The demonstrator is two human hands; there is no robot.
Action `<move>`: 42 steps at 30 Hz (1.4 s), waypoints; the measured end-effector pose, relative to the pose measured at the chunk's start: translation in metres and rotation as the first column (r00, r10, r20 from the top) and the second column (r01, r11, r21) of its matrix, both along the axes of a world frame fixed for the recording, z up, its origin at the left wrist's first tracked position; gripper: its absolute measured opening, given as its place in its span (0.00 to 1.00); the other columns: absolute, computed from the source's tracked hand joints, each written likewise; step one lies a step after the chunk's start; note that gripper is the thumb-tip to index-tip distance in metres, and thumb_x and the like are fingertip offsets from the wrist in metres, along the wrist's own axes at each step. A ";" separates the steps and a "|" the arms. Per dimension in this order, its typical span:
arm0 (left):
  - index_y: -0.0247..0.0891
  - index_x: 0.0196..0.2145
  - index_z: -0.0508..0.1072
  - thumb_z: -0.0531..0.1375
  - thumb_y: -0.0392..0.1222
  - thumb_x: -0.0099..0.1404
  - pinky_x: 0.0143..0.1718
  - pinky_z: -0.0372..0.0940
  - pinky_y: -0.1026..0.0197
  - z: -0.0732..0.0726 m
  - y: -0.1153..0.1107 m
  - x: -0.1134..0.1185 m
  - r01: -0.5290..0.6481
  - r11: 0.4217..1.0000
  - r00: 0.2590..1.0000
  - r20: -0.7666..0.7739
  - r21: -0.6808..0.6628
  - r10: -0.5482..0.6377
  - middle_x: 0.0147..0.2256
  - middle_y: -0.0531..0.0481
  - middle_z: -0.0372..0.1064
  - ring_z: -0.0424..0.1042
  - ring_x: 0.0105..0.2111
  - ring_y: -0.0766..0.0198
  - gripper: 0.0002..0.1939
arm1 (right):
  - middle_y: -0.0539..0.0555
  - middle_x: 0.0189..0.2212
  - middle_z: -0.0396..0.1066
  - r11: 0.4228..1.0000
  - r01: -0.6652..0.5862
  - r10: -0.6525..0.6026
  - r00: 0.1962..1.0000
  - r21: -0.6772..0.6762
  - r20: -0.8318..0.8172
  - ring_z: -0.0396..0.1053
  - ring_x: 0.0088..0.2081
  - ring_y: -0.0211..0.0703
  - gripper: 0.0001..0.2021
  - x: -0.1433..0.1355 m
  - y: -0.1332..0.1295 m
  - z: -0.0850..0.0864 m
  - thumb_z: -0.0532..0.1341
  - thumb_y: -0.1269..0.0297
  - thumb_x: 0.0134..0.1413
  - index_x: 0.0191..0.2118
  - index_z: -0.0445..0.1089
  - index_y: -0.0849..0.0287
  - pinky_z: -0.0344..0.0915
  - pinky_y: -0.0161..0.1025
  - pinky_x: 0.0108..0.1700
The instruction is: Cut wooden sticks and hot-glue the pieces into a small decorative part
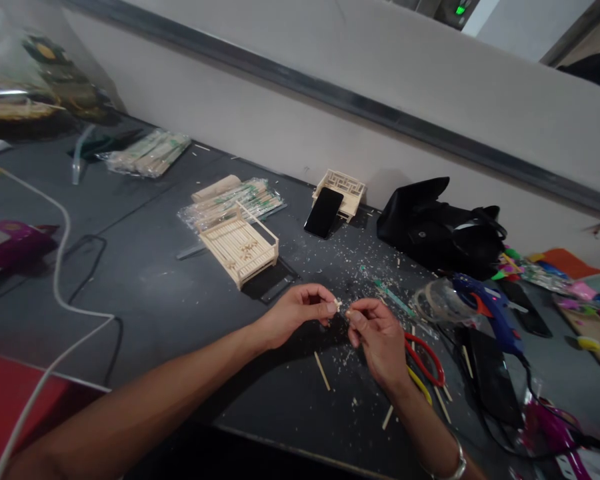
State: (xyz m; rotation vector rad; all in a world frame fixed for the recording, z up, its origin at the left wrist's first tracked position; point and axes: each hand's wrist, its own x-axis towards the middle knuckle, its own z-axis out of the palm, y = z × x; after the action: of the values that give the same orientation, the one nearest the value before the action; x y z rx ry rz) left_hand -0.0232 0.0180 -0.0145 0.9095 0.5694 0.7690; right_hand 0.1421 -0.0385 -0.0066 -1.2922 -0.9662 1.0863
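Over the dark table, my left hand (305, 311) pinches a small pale wooden piece (338, 304) between thumb and forefinger. Just right of it is my right hand (377, 333), its fingertips pressed together near that piece; what they hold, if anything, is too small to make out. Beyond my left hand stands a miniature bed frame (237, 245) of thin wooden sticks, with several small bits lying on its slats. A pair of pliers or scissors with one red handle (425, 360) and one yellow lies partly under my right wrist. A loose stick (323, 371) rests below my hands.
A black phone (323, 212) leans on a miniature wooden bench (347, 190) by the wall. Packs of sticks (235, 203) lie behind the bed frame. At right are a black bag (440, 227), a blue glue gun (487, 307) and cables. Wood scraps litter the table (170, 320).
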 end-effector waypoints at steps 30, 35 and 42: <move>0.35 0.28 0.76 0.72 0.49 0.48 0.31 0.58 0.64 0.002 -0.002 -0.001 0.063 0.998 0.990 -0.125 0.001 -0.063 0.24 0.54 0.69 0.65 0.26 0.69 0.16 | 0.47 0.23 0.73 0.996 -0.082 0.074 0.964 0.020 0.255 0.64 0.17 0.32 0.12 0.000 -0.003 0.013 0.69 0.58 0.46 0.30 0.66 0.55 0.62 0.30 0.19; 0.35 0.28 0.76 0.72 0.49 0.48 0.31 0.59 0.64 0.002 -0.002 -0.001 0.062 0.998 0.991 -0.118 0.004 -0.061 0.24 0.54 0.70 0.65 0.25 0.69 0.16 | 0.47 0.23 0.73 0.997 -0.080 0.074 0.963 0.014 0.258 0.64 0.18 0.33 0.13 0.000 -0.003 0.013 0.70 0.56 0.45 0.29 0.67 0.55 0.62 0.31 0.19; 0.34 0.28 0.76 0.72 0.47 0.49 0.30 0.58 0.64 -0.001 -0.001 0.000 0.064 0.998 0.991 -0.121 0.015 -0.062 0.23 0.54 0.69 0.64 0.25 0.69 0.15 | 0.47 0.24 0.73 0.997 -0.075 0.068 0.962 0.018 0.265 0.64 0.18 0.33 0.12 0.000 -0.003 0.012 0.70 0.58 0.45 0.29 0.67 0.55 0.63 0.31 0.19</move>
State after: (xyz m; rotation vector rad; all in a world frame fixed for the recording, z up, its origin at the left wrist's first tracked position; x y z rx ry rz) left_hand -0.0234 0.0172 -0.0152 0.9913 0.6378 0.6663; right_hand 0.1423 -0.0416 0.0050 -1.4118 -1.2313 0.9662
